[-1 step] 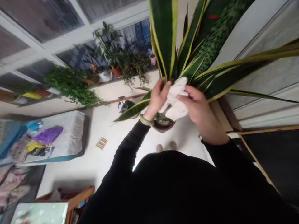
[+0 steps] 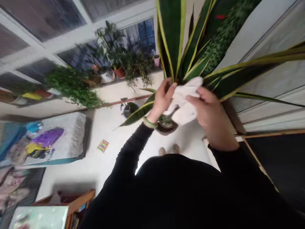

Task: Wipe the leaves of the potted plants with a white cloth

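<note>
the cloth (image 2: 184,113) is between the fingers, pinched by the right hand (image 2: 212,116); whether the left hand (image 2: 164,97) grips cloth or leaf (image 2: 171,38), i cannot tell. beyond the fingers rises the leaf, below them the pot (image 2: 167,131). arranging the cloth seems the step; the next move likely calls for a steadied leaf.

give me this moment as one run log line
left hand: at white cloth's edge | right hand: gripping white cloth | snake plant: leaves beyond hands | plant pot: below hands, partly hidden

Dim windows (image 2: 52,19), bright floor (image 2: 78,171), soft shadows, blurred right hand (image 2: 209,111), stretched edges
</note>
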`<state>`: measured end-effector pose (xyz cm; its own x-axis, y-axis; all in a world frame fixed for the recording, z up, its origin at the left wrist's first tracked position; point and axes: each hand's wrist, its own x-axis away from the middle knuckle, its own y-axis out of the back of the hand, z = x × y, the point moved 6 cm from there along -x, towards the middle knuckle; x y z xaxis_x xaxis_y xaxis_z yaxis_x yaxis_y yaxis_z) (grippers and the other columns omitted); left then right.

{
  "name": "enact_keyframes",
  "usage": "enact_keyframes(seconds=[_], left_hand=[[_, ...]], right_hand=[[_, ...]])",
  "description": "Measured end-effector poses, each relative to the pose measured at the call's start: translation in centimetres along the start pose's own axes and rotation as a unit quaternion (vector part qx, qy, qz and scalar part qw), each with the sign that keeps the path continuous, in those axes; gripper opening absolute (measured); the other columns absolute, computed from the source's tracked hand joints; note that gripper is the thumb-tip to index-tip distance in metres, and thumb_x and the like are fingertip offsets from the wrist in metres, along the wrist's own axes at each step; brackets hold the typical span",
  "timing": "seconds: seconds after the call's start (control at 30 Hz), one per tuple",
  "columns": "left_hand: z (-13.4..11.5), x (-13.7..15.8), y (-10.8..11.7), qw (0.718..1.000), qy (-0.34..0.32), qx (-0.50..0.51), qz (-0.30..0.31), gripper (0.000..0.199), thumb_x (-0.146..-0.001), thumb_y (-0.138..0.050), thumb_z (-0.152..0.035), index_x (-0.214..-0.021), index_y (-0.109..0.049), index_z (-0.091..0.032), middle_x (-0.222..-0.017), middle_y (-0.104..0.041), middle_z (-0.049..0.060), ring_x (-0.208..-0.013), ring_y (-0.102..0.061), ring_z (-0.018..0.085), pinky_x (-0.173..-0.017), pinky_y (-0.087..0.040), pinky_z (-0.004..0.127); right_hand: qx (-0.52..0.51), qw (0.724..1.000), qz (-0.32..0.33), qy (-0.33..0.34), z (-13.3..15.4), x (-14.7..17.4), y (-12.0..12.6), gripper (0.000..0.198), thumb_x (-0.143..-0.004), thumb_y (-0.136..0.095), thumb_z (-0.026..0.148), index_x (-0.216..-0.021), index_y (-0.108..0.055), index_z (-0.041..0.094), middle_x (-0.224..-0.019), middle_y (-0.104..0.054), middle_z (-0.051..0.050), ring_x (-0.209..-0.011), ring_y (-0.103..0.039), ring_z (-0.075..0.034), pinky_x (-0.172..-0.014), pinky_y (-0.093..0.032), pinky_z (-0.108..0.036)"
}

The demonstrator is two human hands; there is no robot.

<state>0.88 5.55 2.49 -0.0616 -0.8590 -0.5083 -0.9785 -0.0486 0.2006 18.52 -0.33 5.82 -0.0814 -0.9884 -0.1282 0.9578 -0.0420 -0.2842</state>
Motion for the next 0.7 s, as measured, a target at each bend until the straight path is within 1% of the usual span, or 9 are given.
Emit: enact_keyframes(seconds=[0.07, 0.13, 0.2, 0.23, 0.33, 0.43, 0.5, 0.6, 0.7], left_hand=[[0.7, 0.1, -0.9, 1.0, -0.012, 0.002, -0.012, 0.054, -0.11, -0.054, -0.069, -0.139, -0.065, -0.024, -0.135, -0.073, 0.011, -0.134, -0.07, 0.027, -0.116, -0.057, 0.044], [0.8, 0.7, -1.5, 0.999, -0.025, -0.002, -0.024, 0.05, -0.112, -0.053, -0.065, -0.142, -0.064, -0.025, -0.14, -0.072, 0.012, -0.134, -0.07, 0.025, -0.117, -0.057, 0.043], [0.3, 1.9, -1.9, 0.999, -0.033, -0.015, -0.032, 0.045, -0.114, -0.052, -0.058, -0.139, -0.066, -0.024, -0.139, -0.073, 0.012, -0.13, -0.072, 0.023, -0.114, -0.059, 0.041], [0.0, 2.5, -2.1, 0.999, -0.035, -0.023, -0.026, 0.042, -0.115, -0.051, -0.055, -0.136, -0.068, -0.023, -0.135, -0.074, 0.012, -0.126, -0.073, 0.023, -0.112, -0.06, 0.039], [-0.8, 4.0, -3.6, 0.998, -0.039, -0.035, 0.035, 0.038, -0.115, -0.054, -0.049, -0.128, -0.073, -0.018, -0.127, -0.078, 0.012, -0.118, -0.076, 0.022, -0.108, -0.061, 0.037], [-0.8, 4.7, -5.1, 0.993, -0.041, -0.041, 0.1, 0.036, -0.109, -0.067, -0.044, -0.133, -0.073, -0.018, -0.132, -0.078, 0.013, -0.122, -0.076, 0.024, -0.111, -0.06, 0.038], [-0.4, 5.1, -5.5, 0.993, -0.034, -0.062, 0.099, 0.032, -0.108, -0.069, -0.039, -0.133, -0.072, -0.018, -0.132, -0.078, 0.013, -0.119, -0.076, 0.023, -0.109, -0.061, 0.037], [-0.1, 6.3, -5.7, 0.992, -0.026, -0.102, 0.066, 0.025, -0.111, -0.062, -0.035, -0.125, -0.074, -0.018, -0.125, -0.078, 0.012, -0.111, -0.077, 0.021, -0.102, -0.062, 0.035], [0.2, 7.9, -6.4, 0.985, -0.037, -0.155, 0.058, 0.026, -0.11, -0.063, -0.035, -0.125, -0.077, -0.018, -0.132, -0.075, 0.015, -0.122, -0.073, 0.026, -0.107, -0.06, 0.041]], right_hand=[[0.012, 0.992, -0.083, 0.096, 2.9, 0.5, 3.4, 0.024, -0.073, -0.083, 0.022, -0.095, -0.076, 0.018, -0.091, -0.08, 0.001, -0.083, -0.074, -0.017, -0.085, -0.062, -0.037], [0.01, 0.972, -0.131, 0.197, 5.5, 1.4, 5.8, 0.019, -0.075, -0.081, 0.014, -0.093, -0.077, 0.021, -0.098, -0.081, 0.002, -0.096, -0.078, -0.018, -0.103, -0.06, -0.042], [0.001, 0.952, -0.137, 0.273, 7.2, 2.4, 7.0, 0.026, -0.077, -0.079, 0.01, -0.098, -0.081, 0.025, -0.11, -0.083, 0.003, -0.115, -0.077, -0.019, -0.12, -0.053, -0.045], [0.001, 0.948, -0.135, 0.289, 7.6, 2.8, 7.4, 0.029, -0.078, -0.077, 0.01, -0.102, -0.083, 0.027, -0.115, -0.083, 0.004, -0.122, -0.076, -0.019, -0.124, -0.05, -0.046], [0.005, 0.945, -0.157, 0.285, 7.0, 3.8, 8.0, 0.032, -0.079, -0.076, 0.013, -0.107, -0.083, 0.027, -0.115, -0.083, 0.004, -0.118, -0.078, -0.02, -0.125, -0.051, -0.049], [-0.006, 0.944, -0.2, 0.264, 5.6, 4.3, 8.5, 0.029, -0.076, -0.078, 0.018, -0.104, -0.08, 0.024, -0.104, -0.082, 0.002, -0.108, -0.079, -0.021, -0.124, -0.054, -0.052], [-0.006, 0.94, -0.22, 0.261, 5.3, 4.7, 8.8, 0.026, -0.078, -0.079, 0.023, -0.103, -0.076, 0.024, -0.101, -0.081, 0.002, -0.108, -0.079, -0.022, -0.123, -0.054, -0.054], [0.004, 0.932, -0.225, 0.284, 5.8, 5.3, 9.3, 0.024, -0.083, -0.077, 0.027, -0.106, -0.073, 0.026, -0.106, -0.08, 0.001, -0.114, -0.079, -0.024, -0.125, -0.053, -0.056], [-0.013, 0.927, -0.22, 0.305, 6.3, 6.0, 9.7, 0.026, -0.085, -0.077, 0.025, -0.111, -0.076, 0.025, -0.113, -0.081, 0.0, -0.123, -0.077, -0.025, -0.129, -0.049, -0.056]])
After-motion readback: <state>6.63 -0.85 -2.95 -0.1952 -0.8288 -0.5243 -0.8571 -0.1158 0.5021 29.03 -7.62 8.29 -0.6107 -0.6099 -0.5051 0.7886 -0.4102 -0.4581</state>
